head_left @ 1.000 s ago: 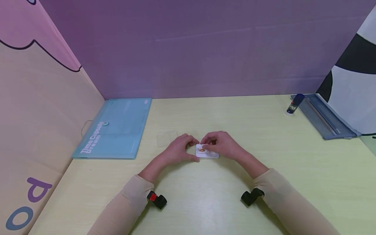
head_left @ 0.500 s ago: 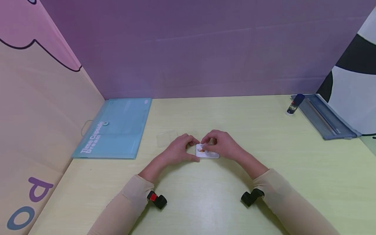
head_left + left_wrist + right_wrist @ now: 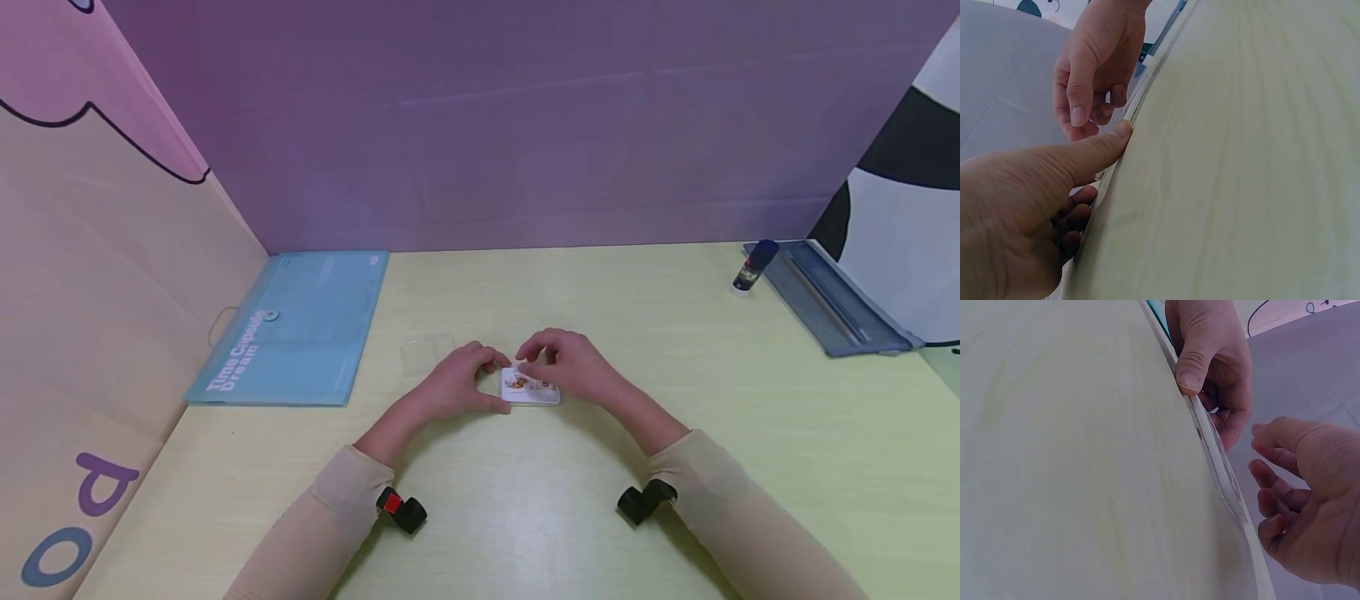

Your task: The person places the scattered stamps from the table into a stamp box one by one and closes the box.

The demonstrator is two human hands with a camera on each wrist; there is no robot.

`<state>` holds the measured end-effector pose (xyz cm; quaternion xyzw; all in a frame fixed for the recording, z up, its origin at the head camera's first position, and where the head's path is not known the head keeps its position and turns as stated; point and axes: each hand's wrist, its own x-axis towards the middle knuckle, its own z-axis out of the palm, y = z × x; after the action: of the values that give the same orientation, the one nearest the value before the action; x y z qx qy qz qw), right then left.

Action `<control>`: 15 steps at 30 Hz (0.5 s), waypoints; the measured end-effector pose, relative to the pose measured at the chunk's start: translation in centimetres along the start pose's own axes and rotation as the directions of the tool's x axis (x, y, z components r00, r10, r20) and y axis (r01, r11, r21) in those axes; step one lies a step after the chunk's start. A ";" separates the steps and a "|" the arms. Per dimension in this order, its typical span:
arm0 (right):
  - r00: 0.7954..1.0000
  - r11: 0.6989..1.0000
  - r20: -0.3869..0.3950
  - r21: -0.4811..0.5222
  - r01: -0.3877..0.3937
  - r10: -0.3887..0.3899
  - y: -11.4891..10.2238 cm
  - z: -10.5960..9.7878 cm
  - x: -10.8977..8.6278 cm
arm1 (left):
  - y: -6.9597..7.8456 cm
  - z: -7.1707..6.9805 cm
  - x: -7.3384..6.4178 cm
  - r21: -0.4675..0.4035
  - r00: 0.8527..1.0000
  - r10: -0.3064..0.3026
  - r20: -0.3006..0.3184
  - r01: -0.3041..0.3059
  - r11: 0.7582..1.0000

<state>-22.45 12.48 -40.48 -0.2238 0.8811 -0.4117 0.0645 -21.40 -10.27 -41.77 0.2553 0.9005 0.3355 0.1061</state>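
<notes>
While the left hand (image 3: pixel 463 383), thumb and fingers bent, grips the nine o'clock end of a slim clear case (image 3: pixel 1221 469), the right hand (image 3: pixel 572 364) hovers over its three o'clock end, fingers loosely curved and parted from the thumb. Inside lies a white card (image 3: pixel 523 388), round-cornered, printed with a small coloured picture. Between nine and ten o'clock lie a flat transparent piece (image 3: pixel 422 354) and, farther, a smooth blue folder (image 3: pixel 315 333), contents indistinct.
</notes>
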 end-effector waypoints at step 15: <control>1.000 0.999 -0.007 0.033 0.022 -0.022 0.0 -0.3 0.1 | -0.6 -1.1 0.1 -0.098 0.999 0.032 -0.030 -0.035 0.995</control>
<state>-22.64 12.65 -40.24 -0.2311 0.8718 -0.4276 0.0607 -22.14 -11.18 -41.29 0.2600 0.8799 0.3848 0.1002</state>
